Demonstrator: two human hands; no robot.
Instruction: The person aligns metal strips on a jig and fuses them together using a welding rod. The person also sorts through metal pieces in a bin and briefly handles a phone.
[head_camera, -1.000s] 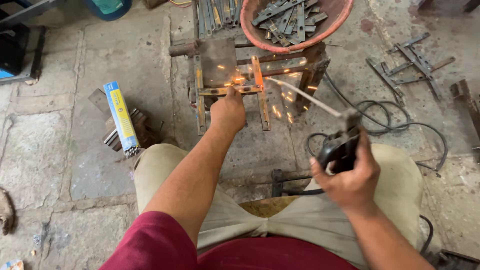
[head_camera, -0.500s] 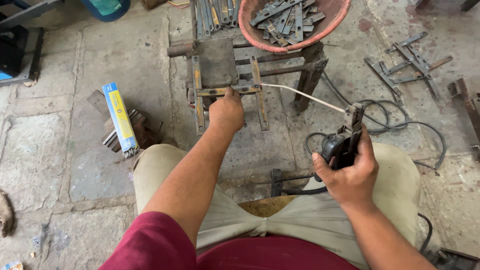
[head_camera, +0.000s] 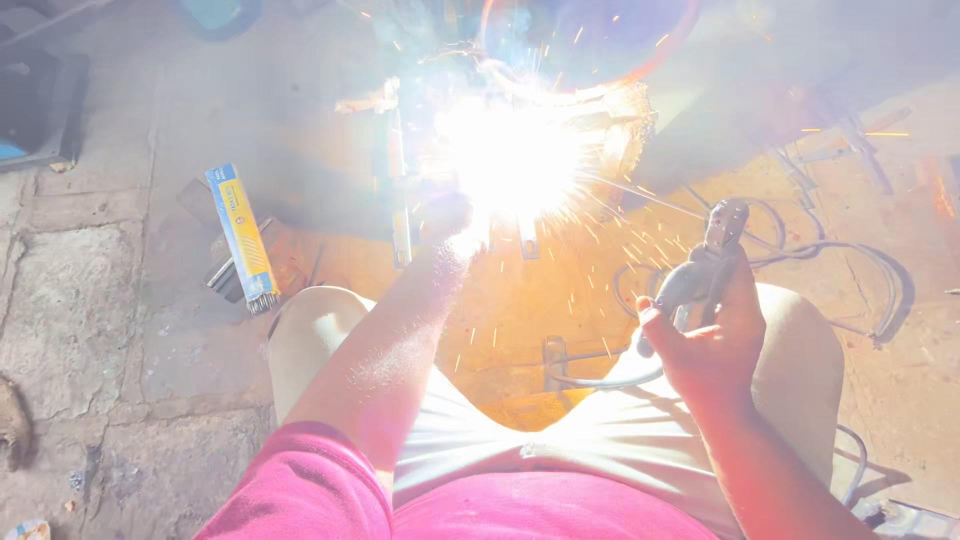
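Electrode holder (head_camera: 700, 265) gripped in right-hand fingers (head_camera: 655, 318); arc glare ahead.

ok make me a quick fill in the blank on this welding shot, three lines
1. The right hand grips the electrode ____.
2. The left hand reaches to the metal frame, right beside the bright ____.
3. The blue and yellow box lies on the floor to the person's ____.

Missing words: holder; arc (sparks); left
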